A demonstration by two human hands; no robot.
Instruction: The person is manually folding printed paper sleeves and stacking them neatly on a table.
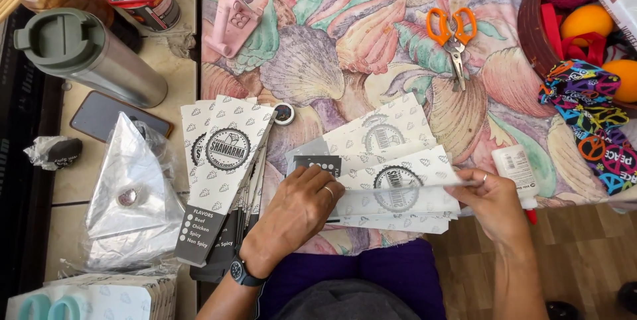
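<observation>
Left hand (298, 210) lies flat, pinning sleeve (391, 191); right hand (494, 204), at 3 o'clock, pinches its edge to steady it.

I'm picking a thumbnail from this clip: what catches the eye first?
The two hands at bottom centre: the left hand presses flat on a spread of white printed paper sleeves, and the right hand pinches their right edge. Orange-handled scissors lie above on the seashell-patterned cloth, and a second sleeve stack sits left.
</observation>
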